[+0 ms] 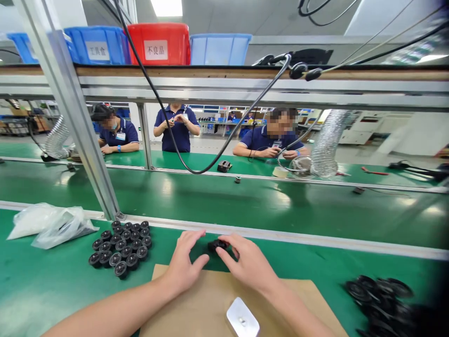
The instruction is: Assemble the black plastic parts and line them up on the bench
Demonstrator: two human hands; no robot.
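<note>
Both my hands meet over the green bench just beyond a brown cardboard sheet [196, 309]. My right hand [247, 262] pinches a small black round part [216, 245] between thumb and fingers. Beside the part lies my left hand [184, 262], fingers curled toward it and thumb out; whether it touches the part is hidden. To the left stands a tidy cluster of several black round parts [121, 245]. A white flat pad [242, 319] lies on the cardboard near me.
Crumpled clear plastic bags [52, 224] lie at the far left. A pile of black ring-shaped parts [380, 297] sits at the right. A slanted aluminium post [75, 117] rises from the bench. Three people work across the conveyor [245, 196]. Bins [159, 44] stand on the overhead shelf.
</note>
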